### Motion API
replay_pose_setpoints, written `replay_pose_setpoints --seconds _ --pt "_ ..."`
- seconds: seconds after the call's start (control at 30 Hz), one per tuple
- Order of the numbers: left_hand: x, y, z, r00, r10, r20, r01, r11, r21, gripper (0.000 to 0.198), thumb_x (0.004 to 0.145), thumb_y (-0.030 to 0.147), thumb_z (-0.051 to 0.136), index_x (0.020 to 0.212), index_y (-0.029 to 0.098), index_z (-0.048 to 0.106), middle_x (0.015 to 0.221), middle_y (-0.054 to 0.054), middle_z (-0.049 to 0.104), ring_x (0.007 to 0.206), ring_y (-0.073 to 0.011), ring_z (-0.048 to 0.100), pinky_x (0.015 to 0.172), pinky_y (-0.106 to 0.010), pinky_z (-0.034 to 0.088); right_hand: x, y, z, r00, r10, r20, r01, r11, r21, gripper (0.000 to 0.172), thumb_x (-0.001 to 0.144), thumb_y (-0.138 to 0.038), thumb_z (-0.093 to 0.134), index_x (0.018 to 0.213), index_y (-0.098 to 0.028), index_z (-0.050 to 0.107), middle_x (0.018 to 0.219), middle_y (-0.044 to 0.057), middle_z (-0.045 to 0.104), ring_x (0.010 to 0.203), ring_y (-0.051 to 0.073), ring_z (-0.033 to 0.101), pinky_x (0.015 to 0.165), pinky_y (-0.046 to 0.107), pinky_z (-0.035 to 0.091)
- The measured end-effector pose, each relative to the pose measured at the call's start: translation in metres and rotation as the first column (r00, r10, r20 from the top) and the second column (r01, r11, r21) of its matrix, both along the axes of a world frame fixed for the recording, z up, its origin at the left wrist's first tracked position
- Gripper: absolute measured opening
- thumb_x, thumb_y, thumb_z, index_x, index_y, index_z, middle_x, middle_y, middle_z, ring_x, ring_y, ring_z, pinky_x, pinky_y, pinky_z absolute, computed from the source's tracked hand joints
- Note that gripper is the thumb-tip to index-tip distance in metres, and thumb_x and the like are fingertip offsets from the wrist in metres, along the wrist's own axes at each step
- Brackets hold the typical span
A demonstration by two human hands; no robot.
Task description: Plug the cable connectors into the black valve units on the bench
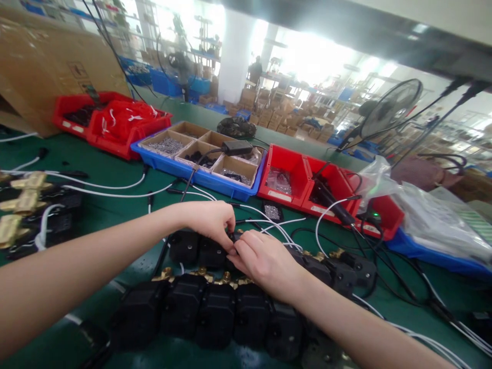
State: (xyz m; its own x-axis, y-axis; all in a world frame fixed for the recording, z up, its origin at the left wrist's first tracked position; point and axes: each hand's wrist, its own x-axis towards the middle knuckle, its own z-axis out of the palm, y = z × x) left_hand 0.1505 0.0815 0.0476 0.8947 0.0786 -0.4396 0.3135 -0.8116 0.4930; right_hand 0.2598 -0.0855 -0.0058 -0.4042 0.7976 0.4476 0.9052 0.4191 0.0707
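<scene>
My left hand (210, 221) and my right hand (263, 260) meet over the back row of black housings. The fingers of both are closed in a pinch at one spot. Whatever small part is between them is hidden by the fingertips. Just left of that spot is a black housing (212, 253) with a small screw in its face. Nearer to me runs a front row of black housings (216, 315), with brass fittings (226, 278) at their far ends. White cables (269, 218) lead off behind my hands.
Beyond my hands stands a blue tray (184, 171) with compartments of small metal and black parts. Red bins (288, 177) flank it on the right, one holding a black electric screwdriver (332, 197). More red bins (125, 125) stand left. Brass valves (28, 197) lie far left.
</scene>
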Motion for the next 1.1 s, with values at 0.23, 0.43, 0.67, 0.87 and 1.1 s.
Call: replay_pose_setpoints --seconds 0.23,0.43,0.67,0.87,1.1 --pt "-0.006 0.004 -0.011 0.997 0.006 0.071 -0.001 0.997 -0.075 0.029 0.071 0.047 0.073 0.074 0.017 0.072 0.049 0.007 0.038 0.049 -0.0108 0.035 0.046 -0.028 0.023 0.004 -0.002 0.003 0.996 -0.011 -0.089 0.002 0.994 -0.105 0.007 0.097 -0.019 0.059 0.093 -0.012 0.060 0.087 0.007 0.061 0.080 0.020 0.057 0.069 0.030 0.050" --pt "-0.006 0.003 -0.009 0.997 0.003 0.078 0.000 0.999 -0.044 0.024 0.070 0.041 0.073 0.067 0.018 0.068 0.050 0.006 0.042 0.050 -0.0105 0.038 0.046 -0.026 0.025 0.001 0.000 -0.007 0.995 -0.020 -0.100 0.013 0.998 -0.065 0.024 0.102 -0.019 0.046 0.082 -0.014 0.058 0.079 0.007 0.058 0.071 0.021 0.053 0.060 0.033 0.045" --pt "-0.001 -0.001 -0.005 0.999 0.034 0.028 -0.034 0.999 0.016 0.022 0.066 0.040 0.073 0.069 0.018 0.075 0.050 0.006 0.040 0.051 -0.0117 0.039 0.046 -0.026 0.028 -0.005 -0.003 -0.001 0.989 -0.080 -0.127 0.068 0.993 -0.099 0.010 0.098 -0.015 0.056 0.088 -0.013 0.059 0.084 0.007 0.059 0.076 0.021 0.055 0.064 0.032 0.048" --pt "0.000 0.001 -0.007 0.999 0.001 0.040 -0.002 1.000 0.021 0.025 0.064 0.042 0.073 0.068 0.018 0.074 0.052 0.006 0.039 0.051 -0.0114 0.037 0.047 -0.026 0.027 -0.005 -0.004 -0.005 0.980 -0.089 -0.180 0.072 0.992 -0.100 0.005 0.096 -0.016 0.061 0.092 -0.012 0.060 0.088 0.007 0.061 0.080 0.019 0.058 0.068 0.029 0.051" --pt "-0.004 0.005 -0.007 0.998 -0.028 0.055 0.030 0.998 -0.047 0.031 0.067 0.046 0.071 0.078 0.018 0.077 0.052 0.006 0.040 0.050 -0.0110 0.035 0.047 -0.026 0.024 -0.005 -0.002 -0.006 0.994 -0.034 -0.105 0.030 0.999 -0.042 0.032 0.104 -0.017 0.041 0.078 -0.014 0.060 0.075 0.007 0.057 0.069 0.022 0.052 0.058 0.033 0.044"
